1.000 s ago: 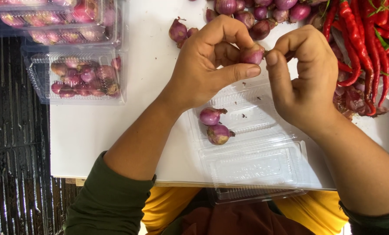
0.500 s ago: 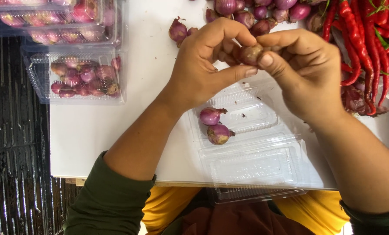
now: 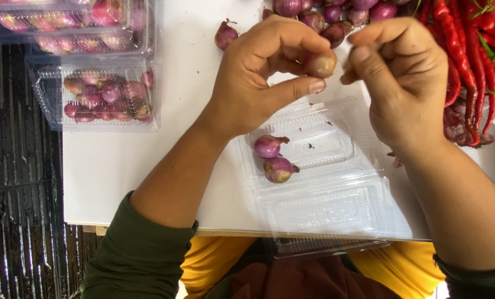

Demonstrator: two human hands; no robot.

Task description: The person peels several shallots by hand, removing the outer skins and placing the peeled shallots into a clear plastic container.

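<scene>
My left hand point(image 3: 258, 77) pinches a small shallot point(image 3: 320, 64) between thumb and fingers, above an open clear plastic clamshell box point(image 3: 336, 188). Two purple shallots point(image 3: 273, 158) lie in the box's far half. My right hand point(image 3: 405, 83) hovers just right of the held shallot, its fingers curled and pinched together; whether it holds a scrap of skin I cannot tell. A pile of loose shallots point(image 3: 336, 14) lies just beyond both hands.
Several shut clear boxes filled with shallots point(image 3: 101, 94) are stacked at the far left of the white table point(image 3: 131, 160). Red chillies point(image 3: 474, 50) are heaped at the far right. One stray shallot point(image 3: 225, 34) lies near the left hand. Dark floor lies left of the table.
My right hand touched the held shallot half a second ago and has now pulled away to the right. The left hand keeps the shallot in nearly the same place.
</scene>
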